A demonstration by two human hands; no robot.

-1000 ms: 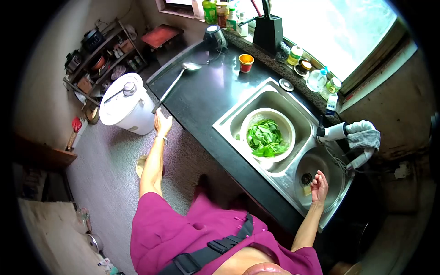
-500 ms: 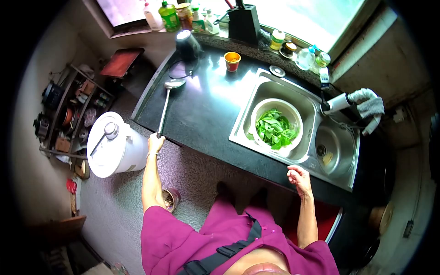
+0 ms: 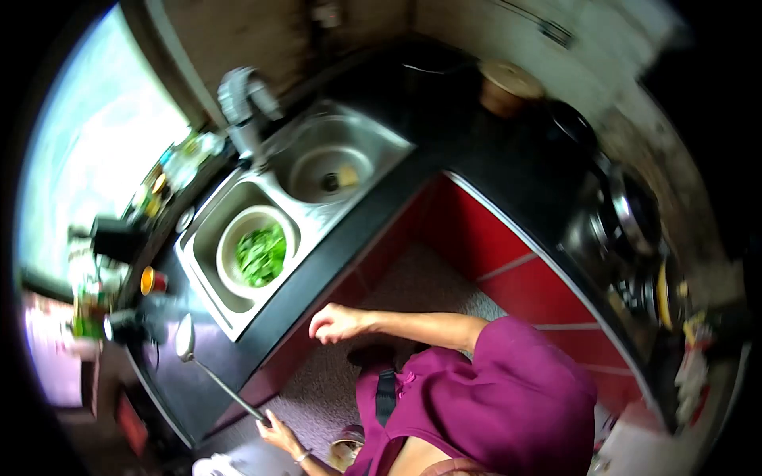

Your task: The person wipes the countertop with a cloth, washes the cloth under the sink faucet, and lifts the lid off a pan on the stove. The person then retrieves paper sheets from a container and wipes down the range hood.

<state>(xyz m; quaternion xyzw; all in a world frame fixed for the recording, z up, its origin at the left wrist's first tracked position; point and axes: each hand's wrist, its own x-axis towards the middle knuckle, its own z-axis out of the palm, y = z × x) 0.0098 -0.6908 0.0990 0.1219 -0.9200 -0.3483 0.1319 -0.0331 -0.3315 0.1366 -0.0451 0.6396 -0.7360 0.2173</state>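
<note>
My left hand [image 3: 278,434], low in the head view, is closed around the handle end of a long metal ladle [image 3: 225,387]. The ladle's bowl points away from me over the dark counter [image 3: 178,381]; I cannot tell whether it touches. My right hand [image 3: 336,322] is in front of the counter's edge near the sink, fingers curled in, with nothing seen in them. A pale basin [image 3: 224,247] holding green leaves [image 3: 262,255] sits in the larger bowl of the steel sink [image 3: 238,327].
A grey faucet [image 3: 242,131] rises behind the sink. On the right, the counter turns over red cabinets [image 3: 508,238], with a wok or pan [image 3: 635,208] on it. A red-orange cup [image 3: 153,280] stands left of the sink. Part of a white bucket [image 3: 226,464] shows at the bottom.
My view has turned right, so the sink shifts left and the red cabinets and pans appear. My left hand still holds the ladle. My right hand's fingers are now more tightly curled.
</note>
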